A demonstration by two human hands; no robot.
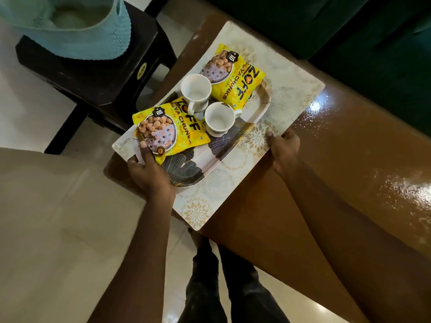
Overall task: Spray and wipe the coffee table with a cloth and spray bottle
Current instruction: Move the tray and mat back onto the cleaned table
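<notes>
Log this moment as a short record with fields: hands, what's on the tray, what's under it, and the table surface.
left hand: grips the tray's near end, thumb on a packet
right hand: holds the mat's edge
tray: two white cups, two yellow packets
under tray: patterned mat, overhanging the table edge
table: brown, glossy, looks wet
cloth, spray bottle: not in view
nearby: dark stool

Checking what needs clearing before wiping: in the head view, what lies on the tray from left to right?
Left hand gripping the tray's edge → nearer yellow snack packet → white cup with handle → second white cup → farther yellow snack packet.
</notes>
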